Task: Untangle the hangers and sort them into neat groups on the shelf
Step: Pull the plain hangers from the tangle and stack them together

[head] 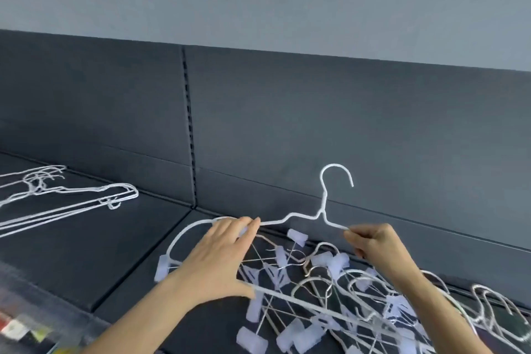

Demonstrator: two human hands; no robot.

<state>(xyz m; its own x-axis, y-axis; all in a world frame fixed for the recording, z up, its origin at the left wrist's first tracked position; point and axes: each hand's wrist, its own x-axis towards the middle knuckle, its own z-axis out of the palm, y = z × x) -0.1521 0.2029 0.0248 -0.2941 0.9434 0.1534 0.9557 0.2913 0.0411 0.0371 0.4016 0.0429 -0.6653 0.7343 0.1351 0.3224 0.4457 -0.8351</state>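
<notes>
While both hands are on it, item held: one white wire hanger [290, 216], raised off the heap, hook up against the back panel [373, 123].
Left grip [218, 261]: my fingers lie nearly straight over the hanger's left shoulder wire, thumb against its lower bar; nothing is closed round it.
Right grip [373, 244]: my fingertips are pinched tight on the right shoulder wire, just below the neck.
Long axis: runs left to right, spanning from one hand to the other.
Tangle [330, 296]: directly under the held hanger and spreading to my right; wire hangers and clip hangers interlocked, number not countable.
Clips [297, 237]: pale plastic, well over a dozen showing; whether any hooks the held hanger I cannot tell.
Sorted stack [69, 195]: one group, several wire hangers nested flat, far left on the shelf [129, 253], well apart from the tangle; exact number unclear.
Bearing for next move: the stack lies to the left of the held hanger, so my left hand is the nearer.
Judgement: lift the lower bar free of the tangle first, then carry it left, keeping it level.
Count: two hands, one hanger held, one stack, one tangle.
</notes>
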